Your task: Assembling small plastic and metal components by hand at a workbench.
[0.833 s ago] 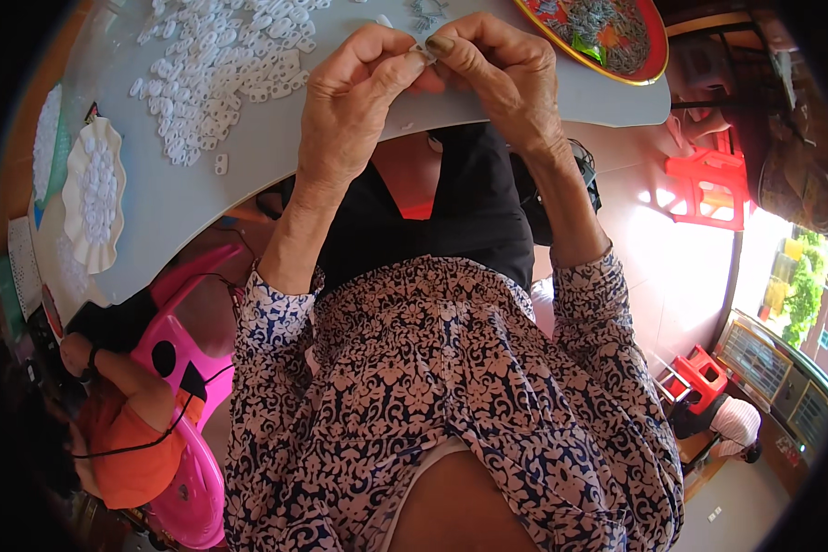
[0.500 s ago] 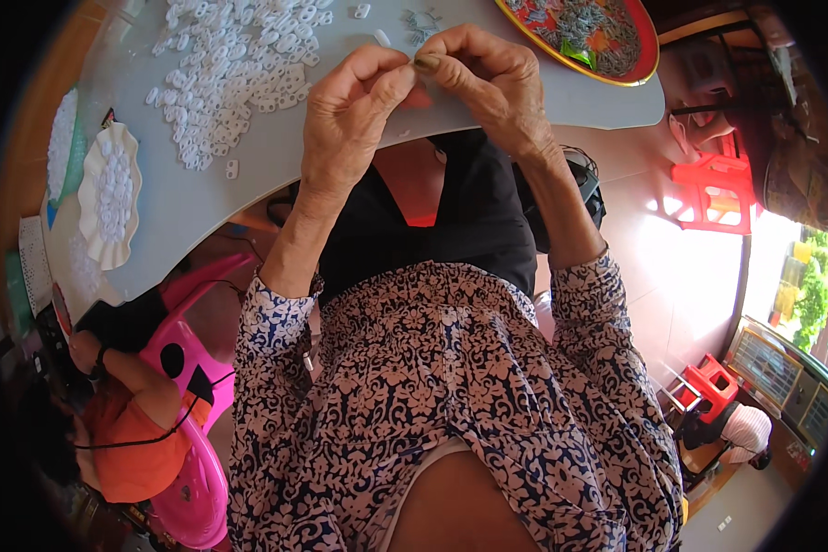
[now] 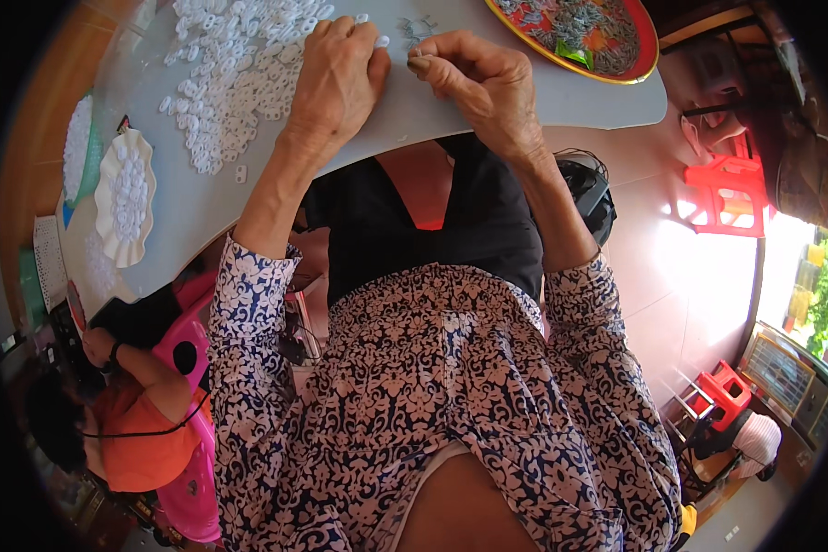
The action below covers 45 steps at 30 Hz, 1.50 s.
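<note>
My left hand (image 3: pixel 339 87) is back-up over the grey table (image 3: pixel 248 175), fingers curled down and mostly hidden. At its thumb and forefinger is a small white plastic piece (image 3: pixel 382 41), pinched as far as I can see. My right hand (image 3: pixel 483 83) hovers by the table's near edge, thumb and forefinger pressed together on something tiny that I cannot make out. Between and beyond the hands lie a few small grey metal pieces (image 3: pixel 417 25). A wide heap of white plastic pieces (image 3: pixel 216 101) with oval openings spreads to the left.
A red tray (image 3: pixel 649 37) of grey metal pieces stands far right. A scalloped white dish (image 3: pixel 110 230) of white pieces sits on the left. A person in an orange top (image 3: pixel 147 451) is lower left by a pink chair (image 3: pixel 193 497). Red stools (image 3: pixel 731 198) stand right.
My hands met at the fingertips before. Now my left hand has parted from the right, turned back-up and reached to the white piece. My right hand stays pinched nearly in place.
</note>
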{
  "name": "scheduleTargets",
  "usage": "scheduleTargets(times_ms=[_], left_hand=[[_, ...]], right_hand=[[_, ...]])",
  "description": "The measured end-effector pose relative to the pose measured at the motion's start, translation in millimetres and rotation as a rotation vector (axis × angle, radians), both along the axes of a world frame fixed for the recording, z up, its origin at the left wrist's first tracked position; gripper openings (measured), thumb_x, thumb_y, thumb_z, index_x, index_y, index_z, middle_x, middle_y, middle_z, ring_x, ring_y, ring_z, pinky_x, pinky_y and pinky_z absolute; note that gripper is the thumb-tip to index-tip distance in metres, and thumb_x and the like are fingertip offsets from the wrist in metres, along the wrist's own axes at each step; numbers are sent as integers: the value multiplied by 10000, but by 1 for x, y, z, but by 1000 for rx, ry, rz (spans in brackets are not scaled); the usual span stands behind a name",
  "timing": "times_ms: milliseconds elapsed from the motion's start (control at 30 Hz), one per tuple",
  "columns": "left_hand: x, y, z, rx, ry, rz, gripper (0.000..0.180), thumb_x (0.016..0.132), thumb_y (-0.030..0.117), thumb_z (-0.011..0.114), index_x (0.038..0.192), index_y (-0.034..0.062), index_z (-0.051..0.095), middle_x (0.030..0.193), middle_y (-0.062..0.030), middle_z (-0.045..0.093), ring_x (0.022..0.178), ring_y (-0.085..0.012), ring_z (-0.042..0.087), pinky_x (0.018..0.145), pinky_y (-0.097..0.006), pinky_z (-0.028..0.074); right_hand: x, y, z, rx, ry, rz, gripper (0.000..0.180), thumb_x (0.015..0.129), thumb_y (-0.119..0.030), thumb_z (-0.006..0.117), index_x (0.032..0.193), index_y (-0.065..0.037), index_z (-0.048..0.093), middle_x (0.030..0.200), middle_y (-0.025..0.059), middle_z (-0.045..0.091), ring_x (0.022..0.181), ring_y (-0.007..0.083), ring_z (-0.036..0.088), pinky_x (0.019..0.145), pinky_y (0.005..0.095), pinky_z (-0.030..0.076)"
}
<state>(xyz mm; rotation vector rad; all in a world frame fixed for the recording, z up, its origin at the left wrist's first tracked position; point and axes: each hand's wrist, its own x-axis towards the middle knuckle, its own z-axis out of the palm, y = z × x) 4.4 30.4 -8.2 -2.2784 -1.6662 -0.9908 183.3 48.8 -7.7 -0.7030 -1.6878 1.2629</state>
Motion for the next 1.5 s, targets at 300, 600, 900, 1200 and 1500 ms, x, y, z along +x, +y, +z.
scheduleTargets(times_ms=[300,600,900,1200,1500], left_hand=[[9,-20,26,-619,-818,72,175,883,155,521,881,-3,595,734,-56,589,723,-168,553,681,-285,437],[2,-24,19,-601,-1002,-200,235,899,215,510,922,8,618,719,-30,613,673,-89,539,645,-236,442],[14,-28,15,-484,-807,-241,228,896,188,539,984,4,640,740,-29,651,687,-85,579,659,-221,468],[21,-25,3,-451,-1211,-241,296,918,265,548,1031,13,653,812,-31,673,784,-84,591,726,-227,456],[27,-27,10,-367,-1190,-208,274,916,261,565,1022,30,667,866,-34,674,782,-77,586,716,-225,458]], right_hand=[[5,1,-4,-37,76,0,179,849,-119,660,969,13,661,779,18,640,711,62,559,657,207,473],[2,-1,2,-70,135,24,177,858,-27,608,1031,2,631,823,12,646,726,59,567,703,206,487],[2,2,1,-82,232,84,185,879,-66,607,1048,12,610,861,52,657,797,93,623,728,225,519],[2,1,-2,-106,294,27,182,870,-47,615,1043,9,611,889,39,664,838,92,621,754,224,505],[6,4,-4,-113,305,0,185,865,-85,635,1033,-8,625,882,24,664,824,71,605,734,208,491]])
